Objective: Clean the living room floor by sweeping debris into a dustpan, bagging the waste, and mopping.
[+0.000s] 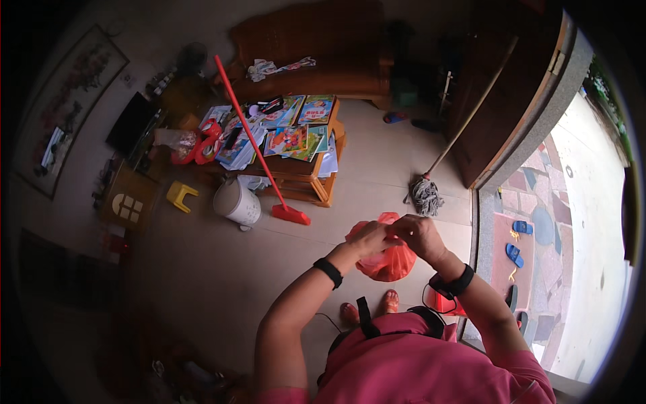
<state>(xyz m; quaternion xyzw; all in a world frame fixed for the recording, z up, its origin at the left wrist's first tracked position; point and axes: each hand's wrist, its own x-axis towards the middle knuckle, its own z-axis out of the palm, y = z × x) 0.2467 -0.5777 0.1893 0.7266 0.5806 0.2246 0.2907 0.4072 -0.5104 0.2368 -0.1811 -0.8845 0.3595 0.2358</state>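
A red plastic bag (pixel 388 265) hangs below my two hands, bulging at the bottom; what it contains does not show. My left hand (pixel 372 239) grips the gathered top of the bag from the left. From the right, my right hand (pixel 418 237) pinches the same gathered plastic, its fingers meeting those of the left. Black bands circle both wrists. The bag hangs in front of my body, above the tiled floor and my feet in sandals.
A red broom (pixel 290 214) leans on a wooden table (pixel 323 189) piled with picture books. Beside it stand a white bin (pixel 242 204) and a yellow stool (pixel 180 196). A mop (pixel 426 196) leans near the open door. Blue slippers (pixel 515 255) lie on a mat outside the doorway.
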